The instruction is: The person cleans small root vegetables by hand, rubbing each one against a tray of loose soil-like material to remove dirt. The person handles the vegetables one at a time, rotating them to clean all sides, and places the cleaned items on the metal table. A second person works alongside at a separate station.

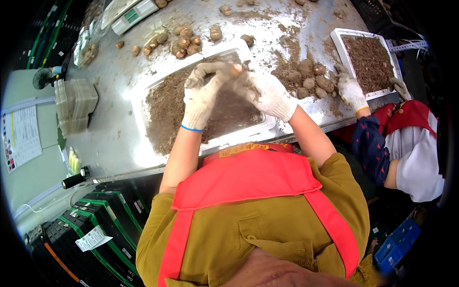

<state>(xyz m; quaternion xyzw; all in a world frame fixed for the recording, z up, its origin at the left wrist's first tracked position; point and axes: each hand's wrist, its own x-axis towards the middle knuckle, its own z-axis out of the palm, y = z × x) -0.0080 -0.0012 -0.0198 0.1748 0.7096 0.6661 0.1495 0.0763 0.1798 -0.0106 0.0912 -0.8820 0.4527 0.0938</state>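
Note:
Both my hands wear soiled white knit gloves and meet above a white tray (pixel 139 119) spread with brown dirt and fibrous scraps. My left hand (pixel 203 88) is closed, its fingers bent around a small taro (pixel 236 70), of which only a pale orange end shows. Against the same taro lies my right hand (pixel 270 93), its fingers blurred by motion and partly hidden. Beyond the tray sits a loose group of brown taros (pixel 185 42), some with orange ends. Another pile of dirty taros (pixel 311 79) rests right of my right hand.
On the right, a co-worker's gloved hand (pixel 351 91) is beside a second dirt-filled white tray (pixel 337 45). A scale (pixel 135 16) stands at the far left of the metal table (pixel 112 138). Clear plastic containers (pixel 74 105) are stacked at left. Black-and-green crates (pixel 95 225) stand below.

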